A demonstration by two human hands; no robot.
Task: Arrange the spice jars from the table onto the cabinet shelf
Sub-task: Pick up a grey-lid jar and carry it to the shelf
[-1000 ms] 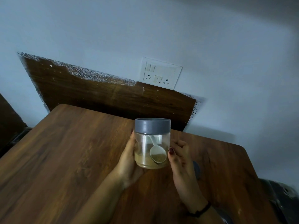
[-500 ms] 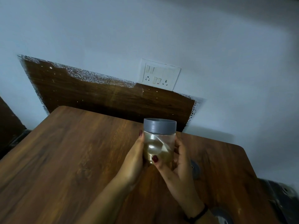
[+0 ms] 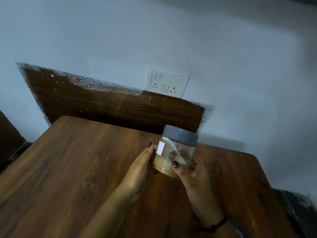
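A dim room with a pale blue wall (image 3: 120, 40), a white switch plate (image 3: 168, 81) and a dark wooden panel (image 3: 103, 107) behind a brown wooden surface (image 3: 60, 169). Above the surface, a clear spice jar (image 3: 175, 155) with a grey lid (image 3: 180, 135) tilts to the right, a white spoon (image 3: 176, 155) and pale powder inside. The left hand (image 3: 140, 169) cups its left side; the right hand (image 3: 190, 174) grips from below, thumb across the front.
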